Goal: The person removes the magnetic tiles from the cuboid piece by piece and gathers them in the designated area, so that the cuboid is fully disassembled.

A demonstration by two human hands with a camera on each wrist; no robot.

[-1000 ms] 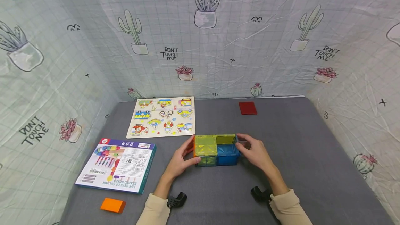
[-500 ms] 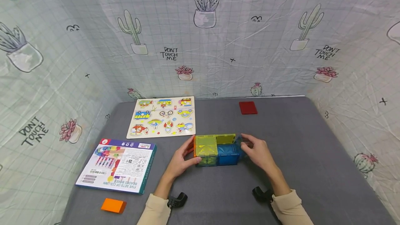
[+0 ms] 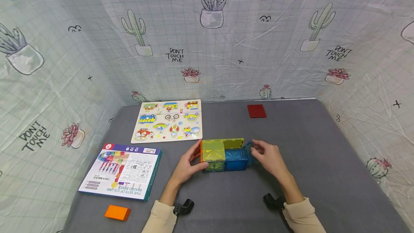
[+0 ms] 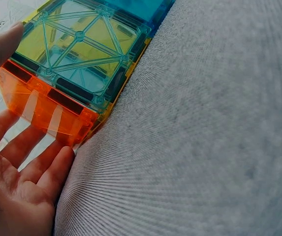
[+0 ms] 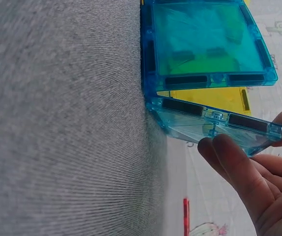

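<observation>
A two-box structure of see-through magnetic tiles (image 3: 213,150) stands on the grey table, with yellow and teal tiles on its left part. Its right part is uncovered on top and has a blue tile (image 5: 209,44) in front. My left hand (image 3: 187,164) holds the left end, thumb at the near corner and fingers against the orange tile (image 4: 47,105). At the other end, my right hand (image 3: 269,158) pinches a blue end tile (image 5: 190,120) between thumb and fingers. That tile leans outward, its lower edge close to the box and a wedge-shaped gap above.
Behind and left lies a wooden vehicle puzzle board (image 3: 166,121). A beaded-boxes carton (image 3: 119,172) lies at the left, with an orange block (image 3: 117,213) nearer. A dark red square tile (image 3: 257,111) lies at the back right. Patterned cloth (image 3: 239,46) walls the table.
My right hand has moved rightward, tipping the blue end tile outward from the box. My left hand has stayed at the left end, and the box has not moved.
</observation>
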